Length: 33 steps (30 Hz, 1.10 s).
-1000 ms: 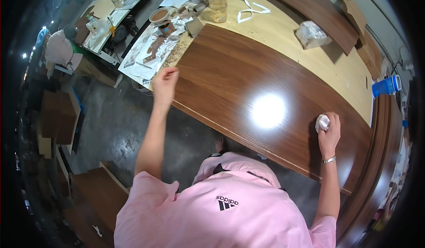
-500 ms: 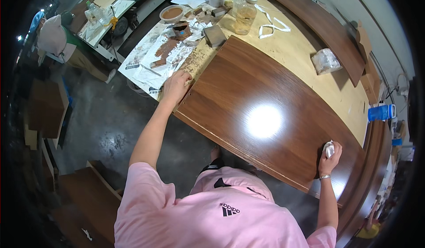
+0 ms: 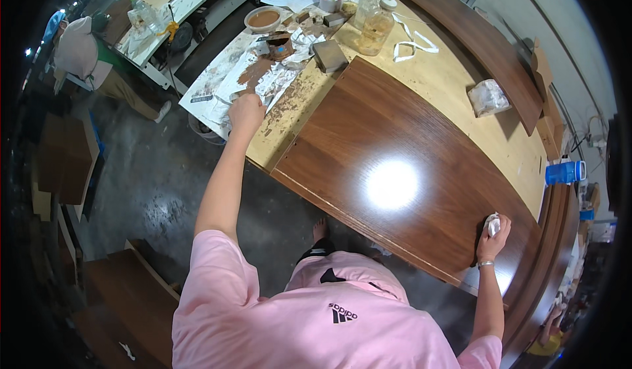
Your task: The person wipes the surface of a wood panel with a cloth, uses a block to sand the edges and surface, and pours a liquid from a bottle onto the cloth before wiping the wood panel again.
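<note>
A large glossy dark-brown wooden panel lies on a pale workbench. My right hand is at the panel's near right corner, shut on a small white cloth pressed to the wood. My left hand reaches out past the panel's left end. It hovers over a white paper smeared with brown paste, fingers curled around a small grey scraper. A little brown tin and a bowl of brown paste stand just beyond it.
A sanding block, glass jars, white strips and a crumpled white bag lie on the bench. A blue mug is at far right. Another person works at upper left. Wooden boards rest on the floor.
My left hand has left the panel's left corner and moved outward onto the stained paper. My right hand stays at the right corner with the cloth. The view has shifted left.
</note>
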Each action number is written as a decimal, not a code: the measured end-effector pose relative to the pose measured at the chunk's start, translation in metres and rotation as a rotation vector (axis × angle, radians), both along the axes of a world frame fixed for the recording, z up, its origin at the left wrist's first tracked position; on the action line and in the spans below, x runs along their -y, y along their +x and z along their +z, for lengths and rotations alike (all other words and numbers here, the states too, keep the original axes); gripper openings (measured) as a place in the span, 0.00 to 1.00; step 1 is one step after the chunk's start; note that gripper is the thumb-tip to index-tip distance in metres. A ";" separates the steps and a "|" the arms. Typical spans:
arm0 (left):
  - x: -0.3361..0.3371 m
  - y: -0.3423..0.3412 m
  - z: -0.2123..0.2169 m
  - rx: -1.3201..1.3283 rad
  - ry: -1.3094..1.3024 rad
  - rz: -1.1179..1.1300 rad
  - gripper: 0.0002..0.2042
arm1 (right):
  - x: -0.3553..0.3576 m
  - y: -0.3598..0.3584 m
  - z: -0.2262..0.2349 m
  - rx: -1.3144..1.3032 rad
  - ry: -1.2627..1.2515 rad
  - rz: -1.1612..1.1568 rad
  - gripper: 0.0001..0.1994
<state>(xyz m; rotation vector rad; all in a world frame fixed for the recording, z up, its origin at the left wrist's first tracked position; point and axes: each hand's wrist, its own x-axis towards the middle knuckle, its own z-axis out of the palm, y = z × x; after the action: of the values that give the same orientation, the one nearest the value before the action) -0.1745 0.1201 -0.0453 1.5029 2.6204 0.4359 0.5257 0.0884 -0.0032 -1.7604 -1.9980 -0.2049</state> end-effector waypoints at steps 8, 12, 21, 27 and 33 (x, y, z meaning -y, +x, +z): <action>-0.001 0.003 -0.004 -0.081 -0.019 0.037 0.09 | 0.002 -0.003 0.002 0.003 0.009 -0.010 0.20; 0.032 0.018 0.013 0.628 0.577 0.088 0.08 | -0.002 -0.008 0.004 -0.011 -0.001 0.007 0.20; 0.142 0.163 0.054 0.371 0.494 -0.255 0.03 | -0.007 0.003 0.000 0.002 0.021 0.036 0.19; 0.151 0.199 0.048 0.069 0.486 -0.240 0.04 | -0.007 0.010 -0.002 0.027 0.061 0.073 0.18; 0.170 0.260 0.040 -0.037 0.567 -0.095 0.04 | -0.017 0.040 0.023 -0.028 -0.080 0.433 0.20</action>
<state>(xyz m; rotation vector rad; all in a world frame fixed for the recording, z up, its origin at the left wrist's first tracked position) 0.0853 -0.0500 -0.0057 1.7746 2.5603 1.2301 0.5660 0.1054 0.0194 -1.3202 -2.3328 0.0409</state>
